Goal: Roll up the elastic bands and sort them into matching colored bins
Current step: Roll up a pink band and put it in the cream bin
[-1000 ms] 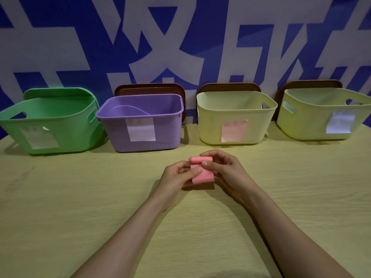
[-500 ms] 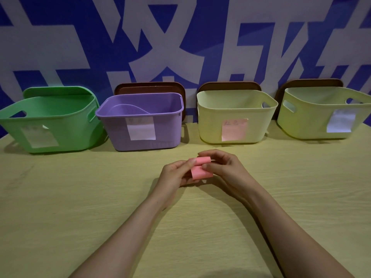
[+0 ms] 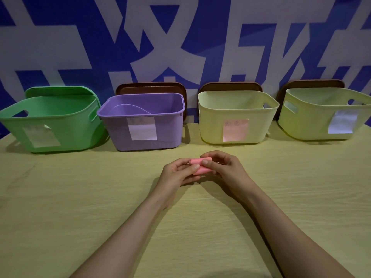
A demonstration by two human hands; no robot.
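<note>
A pink elastic band (image 3: 200, 165), mostly wound into a short roll, sits between both hands just above the wooden table. My left hand (image 3: 176, 174) pinches its left end with thumb and fingers. My right hand (image 3: 224, 169) curls over its right side, thumb on the front. Only a short flat tail shows below the roll. Behind stand a green bin (image 3: 50, 121), a purple bin (image 3: 160, 137), a pale yellow bin with a pink label (image 3: 212, 121) and a yellow-green bin with a white label (image 3: 313, 121).
The bins line the table's (image 3: 80, 197) far edge against a blue and white wall. Brown lids (image 3: 152, 88) lean upright behind three bins, a green lid behind the green one. What lies inside the bins is hidden.
The flat tail of the pink band has shortened as the roll grew thicker. Both hands stayed in place near the table's middle, fingers turning the roll.
</note>
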